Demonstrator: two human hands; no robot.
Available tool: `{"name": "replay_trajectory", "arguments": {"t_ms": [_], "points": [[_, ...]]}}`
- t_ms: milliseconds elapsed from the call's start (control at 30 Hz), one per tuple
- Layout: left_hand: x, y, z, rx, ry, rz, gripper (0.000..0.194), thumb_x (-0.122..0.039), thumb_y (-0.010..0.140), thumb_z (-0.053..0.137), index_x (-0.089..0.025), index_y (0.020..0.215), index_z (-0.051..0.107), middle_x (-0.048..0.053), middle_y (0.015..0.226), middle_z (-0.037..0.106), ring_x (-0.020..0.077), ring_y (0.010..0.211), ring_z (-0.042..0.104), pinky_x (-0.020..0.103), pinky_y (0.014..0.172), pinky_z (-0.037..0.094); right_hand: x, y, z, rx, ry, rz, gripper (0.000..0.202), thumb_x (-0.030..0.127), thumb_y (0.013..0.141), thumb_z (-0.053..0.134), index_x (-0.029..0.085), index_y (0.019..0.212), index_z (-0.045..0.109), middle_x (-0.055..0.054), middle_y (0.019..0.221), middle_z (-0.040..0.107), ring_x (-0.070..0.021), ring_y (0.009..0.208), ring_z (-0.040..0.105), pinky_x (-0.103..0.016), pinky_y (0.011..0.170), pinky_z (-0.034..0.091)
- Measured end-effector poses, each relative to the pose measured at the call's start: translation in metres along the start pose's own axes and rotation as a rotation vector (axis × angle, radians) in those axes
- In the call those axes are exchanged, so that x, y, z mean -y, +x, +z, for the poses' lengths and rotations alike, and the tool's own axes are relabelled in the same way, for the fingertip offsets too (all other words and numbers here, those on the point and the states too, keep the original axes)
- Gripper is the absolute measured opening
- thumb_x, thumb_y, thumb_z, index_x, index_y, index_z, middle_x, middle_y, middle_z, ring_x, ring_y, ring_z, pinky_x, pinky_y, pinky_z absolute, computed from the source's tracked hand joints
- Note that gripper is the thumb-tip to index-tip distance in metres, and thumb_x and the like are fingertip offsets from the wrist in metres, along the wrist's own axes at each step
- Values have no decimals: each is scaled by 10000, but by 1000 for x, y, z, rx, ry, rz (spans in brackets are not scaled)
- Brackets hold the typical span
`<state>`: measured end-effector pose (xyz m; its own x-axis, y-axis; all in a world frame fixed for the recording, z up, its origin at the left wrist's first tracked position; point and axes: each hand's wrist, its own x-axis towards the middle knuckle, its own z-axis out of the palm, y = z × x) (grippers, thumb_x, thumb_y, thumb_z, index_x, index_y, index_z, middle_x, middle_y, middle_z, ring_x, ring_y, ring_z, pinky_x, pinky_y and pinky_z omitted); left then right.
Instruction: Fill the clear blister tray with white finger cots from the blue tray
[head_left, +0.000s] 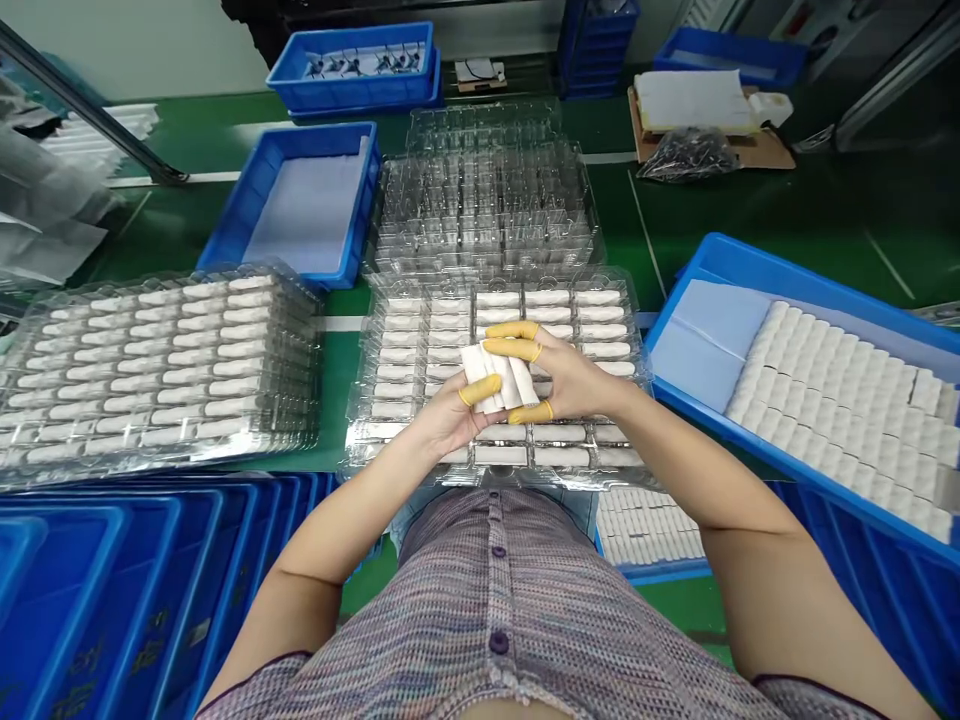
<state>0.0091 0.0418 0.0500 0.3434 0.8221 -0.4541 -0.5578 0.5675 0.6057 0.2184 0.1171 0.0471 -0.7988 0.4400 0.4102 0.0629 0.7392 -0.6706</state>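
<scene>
- Left hand (454,415) and right hand (561,375) pinch white pieces (508,382) over a clear tray (363,395) of white rolls (562,457), at the counter's (341,375) near edge.
- Right of it, blue bin (750,270) of white parts (840,410).

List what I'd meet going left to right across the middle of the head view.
Stack of filled clear plastic trays → left hand with a yellow thumb cover → bunch of small white pieces → right hand with yellow finger covers → blue rectangular plastic bin holding rows of short white pieces.
</scene>
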Motion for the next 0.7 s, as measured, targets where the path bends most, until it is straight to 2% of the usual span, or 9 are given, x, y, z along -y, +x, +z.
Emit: {"name": "replay_trajectory", "arguments": {"t_ms": [133,233,300,400,533,633,700], "points": [[-8,-3,4,-152,-117,-102,283,-100,977,628,-97,1257,670,120,1036,811,231,916,808,316,771,696,1,6,3,95,52,113,999,699,866,781,327,1691,358,-157,1655,418,-389,1547,413,-617,1237,426],[-13,-5,6,-217,-145,-103,286,-81,1002,567,-88,1273,660,116,1013,811,212,864,806,291,717,690,3,9,4,116,69,165,845,717,959,648,324,1668,411,-146,1675,419,-379,1555,414,-621,1237,422],[-14,-6,3,-219,-125,-84,333,-87,989,598,-84,1318,649,124,1010,812,218,855,807,291,712,688,4,10,3,115,45,184,779,671,967,672,334,1637,460,-135,1659,448,-376,1533,451,-619,1220,445],[-12,-7,-3,-183,-75,-58,405,-102,951,665,-94,1355,644,131,1018,815,231,889,810,313,779,692,6,12,3,104,-9,155,853,611,891,801,344,1628,464,-136,1643,470,-383,1521,469,-617,1201,470],[-6,-6,-9,-113,6,22,437,-190,841,841,-131,1251,699,108,999,819,248,949,803,390,921,679,6,13,6,80,-53,81,773,493,898,825,342,1587,507,-134,1637,465,-350,1495,504,-580,1168,512],[0,-5,-13,-46,74,120,558,-368,697,985,-155,1144,728,103,1016,816,287,1020,787,447,978,652,4,9,8,-28,-14,77,760,464,847,869,346,1533,565,-115,1585,520,-359,1475,523,-600,1186,487],[3,-4,-16,-11,136,232,579,-454,662,1002,-168,1092,740,108,1057,806,302,1091,764,464,1020,619,4,6,8,-133,112,156,788,479,797,910,347,1504,587,-104,1566,549,-364,1474,530,-602,1210,463]]}}
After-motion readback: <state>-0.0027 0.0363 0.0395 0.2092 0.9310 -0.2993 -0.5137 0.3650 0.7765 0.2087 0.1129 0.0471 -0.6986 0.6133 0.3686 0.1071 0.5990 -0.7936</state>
